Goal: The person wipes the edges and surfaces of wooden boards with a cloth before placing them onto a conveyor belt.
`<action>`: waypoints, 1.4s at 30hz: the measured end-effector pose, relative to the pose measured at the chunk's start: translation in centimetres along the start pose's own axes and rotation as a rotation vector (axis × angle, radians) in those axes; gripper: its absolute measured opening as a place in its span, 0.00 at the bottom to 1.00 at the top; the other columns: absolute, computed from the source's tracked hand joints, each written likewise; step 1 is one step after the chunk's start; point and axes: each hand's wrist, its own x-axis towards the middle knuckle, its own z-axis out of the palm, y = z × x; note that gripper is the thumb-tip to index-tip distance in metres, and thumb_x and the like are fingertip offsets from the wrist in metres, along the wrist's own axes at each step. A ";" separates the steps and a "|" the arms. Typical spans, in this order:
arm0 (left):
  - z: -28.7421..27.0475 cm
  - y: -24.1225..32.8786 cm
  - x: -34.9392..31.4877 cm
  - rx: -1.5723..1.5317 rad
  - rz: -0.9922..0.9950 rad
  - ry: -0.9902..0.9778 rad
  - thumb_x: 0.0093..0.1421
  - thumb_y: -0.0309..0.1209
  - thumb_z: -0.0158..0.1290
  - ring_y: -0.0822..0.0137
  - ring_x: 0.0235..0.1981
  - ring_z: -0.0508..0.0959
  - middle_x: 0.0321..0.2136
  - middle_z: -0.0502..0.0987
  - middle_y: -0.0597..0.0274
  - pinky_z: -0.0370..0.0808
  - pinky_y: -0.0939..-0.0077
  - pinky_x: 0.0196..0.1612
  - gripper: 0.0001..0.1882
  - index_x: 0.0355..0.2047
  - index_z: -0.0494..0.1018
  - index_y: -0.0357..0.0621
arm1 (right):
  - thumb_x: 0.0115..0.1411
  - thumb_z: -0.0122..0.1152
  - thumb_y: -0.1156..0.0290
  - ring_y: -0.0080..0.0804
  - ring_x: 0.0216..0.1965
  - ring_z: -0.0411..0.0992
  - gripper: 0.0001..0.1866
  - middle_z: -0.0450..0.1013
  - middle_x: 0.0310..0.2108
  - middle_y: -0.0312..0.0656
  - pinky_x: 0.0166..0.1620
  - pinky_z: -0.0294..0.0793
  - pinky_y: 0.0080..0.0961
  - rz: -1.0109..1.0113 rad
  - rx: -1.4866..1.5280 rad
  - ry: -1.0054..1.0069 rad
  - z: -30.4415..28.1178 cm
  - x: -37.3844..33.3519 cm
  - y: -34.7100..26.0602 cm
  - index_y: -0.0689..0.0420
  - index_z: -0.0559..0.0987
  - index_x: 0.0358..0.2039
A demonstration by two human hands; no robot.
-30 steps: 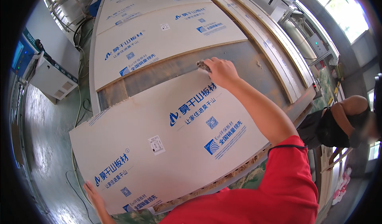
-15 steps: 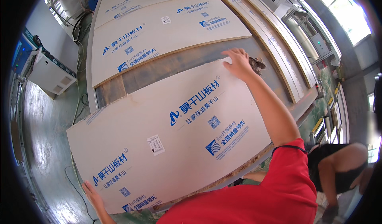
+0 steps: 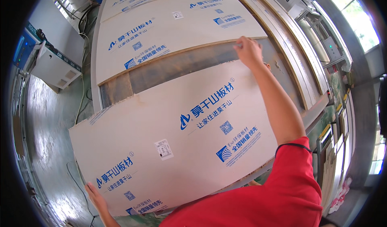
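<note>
Red sleeve (image 3: 292,166) closest to me, and right in front lies the white board (image 3: 193,170) with blue print, flat and slightly askew over the grey table (image 3: 173,70). On my right, long pale strips (image 3: 278,41) run alongside; past the board, a far panel (image 3: 177,31) lies across the tabletop. Over to the left stands a white cabinet (image 3: 56,68) on the shiny floor (image 3: 46,118).

Edges now: the board's left end juts beyond the table's side, and a band of tabletop separates its ragged far edge from the far panel. My left hand (image 3: 96,196) has straight fingers against the board's near-left edge; gripping or just resting, I can't tell. My right hand (image 3: 249,53) reaches out by the far-right corner, fingers curled in narrow; whether they hold anything, I can't tell.
</note>
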 end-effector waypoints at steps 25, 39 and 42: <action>-0.1 0.4 -0.1 0.019 0.034 0.011 0.74 0.48 0.36 0.43 0.40 0.75 0.40 0.75 0.41 0.70 0.54 0.43 0.23 0.46 0.68 0.39 | 0.61 0.54 0.72 0.55 0.45 0.74 0.09 0.75 0.43 0.54 0.49 0.75 0.45 -0.082 -0.033 -0.064 0.1 -5.4 -1.4 0.62 0.78 0.37; -0.1 2.0 -0.1 0.126 0.040 0.028 0.73 0.48 0.37 0.34 0.41 0.75 0.38 0.77 0.37 0.70 0.46 0.41 0.22 0.44 0.67 0.40 | 0.59 0.56 0.70 0.59 0.44 0.75 0.09 0.76 0.40 0.57 0.48 0.75 0.48 -0.155 0.036 -0.069 0.9 -5.1 -4.1 0.62 0.78 0.36; -0.4 1.5 -0.4 0.199 -0.032 -0.011 0.73 0.50 0.36 0.33 0.44 0.75 0.43 0.77 0.34 0.71 0.47 0.46 0.26 0.52 0.67 0.40 | 0.60 0.56 0.69 0.56 0.44 0.75 0.10 0.77 0.40 0.55 0.47 0.75 0.48 -0.177 0.050 0.059 0.3 -4.6 -3.6 0.59 0.80 0.39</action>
